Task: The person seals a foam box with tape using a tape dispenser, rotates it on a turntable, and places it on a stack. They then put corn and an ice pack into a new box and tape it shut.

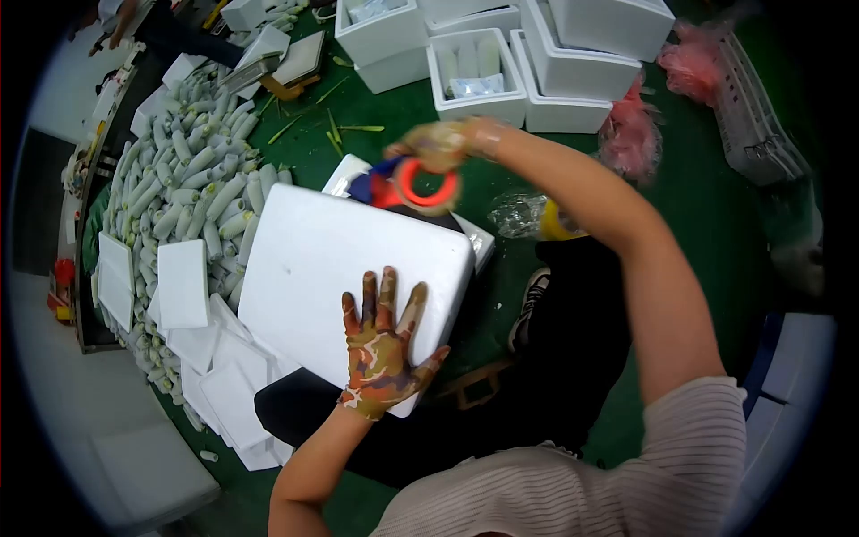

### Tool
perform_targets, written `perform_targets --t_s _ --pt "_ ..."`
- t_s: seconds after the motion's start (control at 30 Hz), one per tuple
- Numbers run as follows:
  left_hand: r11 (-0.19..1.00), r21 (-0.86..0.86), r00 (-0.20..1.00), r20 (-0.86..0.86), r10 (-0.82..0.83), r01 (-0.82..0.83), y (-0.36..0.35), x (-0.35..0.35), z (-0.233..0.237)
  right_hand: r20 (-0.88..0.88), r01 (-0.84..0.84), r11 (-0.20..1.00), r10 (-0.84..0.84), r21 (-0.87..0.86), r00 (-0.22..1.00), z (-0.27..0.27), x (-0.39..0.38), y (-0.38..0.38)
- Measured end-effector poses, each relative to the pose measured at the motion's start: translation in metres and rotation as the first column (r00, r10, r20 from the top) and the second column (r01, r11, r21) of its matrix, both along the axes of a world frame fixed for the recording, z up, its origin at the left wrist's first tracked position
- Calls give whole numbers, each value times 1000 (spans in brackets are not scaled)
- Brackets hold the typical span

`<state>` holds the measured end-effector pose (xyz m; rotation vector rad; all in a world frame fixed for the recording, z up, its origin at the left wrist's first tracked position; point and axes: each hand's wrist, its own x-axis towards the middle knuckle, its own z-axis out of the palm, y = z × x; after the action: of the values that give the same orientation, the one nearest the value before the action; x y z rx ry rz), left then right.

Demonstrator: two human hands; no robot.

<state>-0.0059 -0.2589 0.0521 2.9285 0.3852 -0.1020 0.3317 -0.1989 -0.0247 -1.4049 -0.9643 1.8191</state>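
Our striped shirt (537, 492) fronts the white foam panel (327, 255), our left hand (380, 358) spread flat on it, our right hand (443, 148) gripping the tape dispenser (403, 184) at its far edge. Uneven pressure could skew the panel.

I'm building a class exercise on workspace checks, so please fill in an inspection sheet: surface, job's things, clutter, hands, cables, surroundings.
Surface: green floor, with leaf strips scattered on it.
Job's things: large white foam box; blurred tool with an orange-red ring, possibly a tape dispenser, at the box's far edge.
Clutter: heap of pale, cob-like produce; loose white slabs, some lying on it; crumpled clear plastic.
Hands: gloved left hand, fingers spread on the box; gloved right hand holding the tool.
Cables: nothing seen.
Surroundings: stacked foam boxes; pink plastic bags; white crate; another person, upper left.
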Motion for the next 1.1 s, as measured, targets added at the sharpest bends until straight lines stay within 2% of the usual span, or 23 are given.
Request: perform_targets --t_s 0.1,0.13,0.17,0.23,0.37,0.47,0.57,0.67,0.8,0.87,0.9,0.97,1.0,1.07,1.1 --pt "997 39 998 18 64 -65 -8 10 -3 171 -64 988 39 143 984 5 31 -109" --pt "996 52 997 18 71 -72 -10 15 -3 448 -184 954 60 238 892 25 25 -141" --pt "996 56 998 12 64 -65 -13 19 -5 698 -305 912 28 276 716 46 18 -173" --pt "996 69 997 61 55 -59 -16 33 -11 736 -150 943 -126 297 665 45 8 -209" --pt "994 105 993 117 18 -30 -8 69 -18 733 -67 933 -231 353 639 55 -11 -253" --pt "983 164 978 204 43 -77 8 111 -33 820 3 981 -164 193 548 67 -26 -272" --pt "959 225 958 265 109 -171 41 151 -45 864 -17 977 -180 213 470 62 -26 -283" --pt "921 255 947 210 243 -293 77 181 -45 878 -11 977 -187 213 440 58 -27 -288" --pt "858 302 908 180 377 -416 148 196 -53 863 26 979 -193 204 467 46 -19 -282" --pt "821 361 895 119 429 -442 187 191 -59 859 2 952 -276 305 431 40 -14 -276" --pt "810 322 866 78 494 -490 192 187 -49 857 -8 953 -269 303 439 46 -16 -273" --pt "781 278 829 163 535 -559 220 176 -57 879 31 966 -246 256 409 60 -22 -270" --pt "726 271 763 55 644 -632 224 177 -46 852 119 972 -234 202 469 52 -22 -266" --pt "677 249 714 99 693 -693 240 164 -43 805 157 966 -256 203 534 53 -31 -268" --pt "661 253 700 111 706 -707 246 154 -41 807 93 954 -291 285 513 52 -38 -279"
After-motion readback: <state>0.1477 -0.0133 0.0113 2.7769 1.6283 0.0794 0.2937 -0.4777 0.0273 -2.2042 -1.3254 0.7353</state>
